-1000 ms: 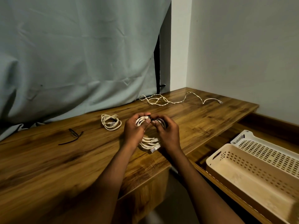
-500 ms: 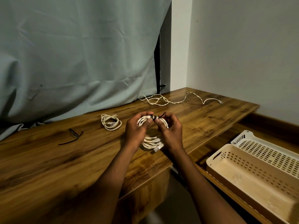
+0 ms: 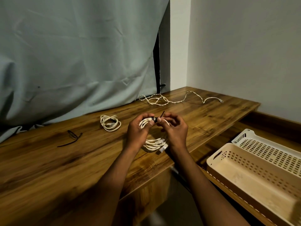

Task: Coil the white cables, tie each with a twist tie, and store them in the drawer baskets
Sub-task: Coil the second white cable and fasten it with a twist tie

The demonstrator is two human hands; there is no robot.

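My hands have risen since a moment ago: left hand [image 3: 138, 133] grips the springy coiled white cable [image 3: 154, 142], right hand [image 3: 175, 129] pinches, I think, the thin black twist tie [image 3: 155, 119] at the top of the coil, the best hold.

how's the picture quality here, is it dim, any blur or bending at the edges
Head view: dim, warm light, the desk darkest at lower left; hands and held coil sharp enough to read; forearms and beige basket soften toward the bottom edge; wide-angle bending shows in the desk edges and curtain.
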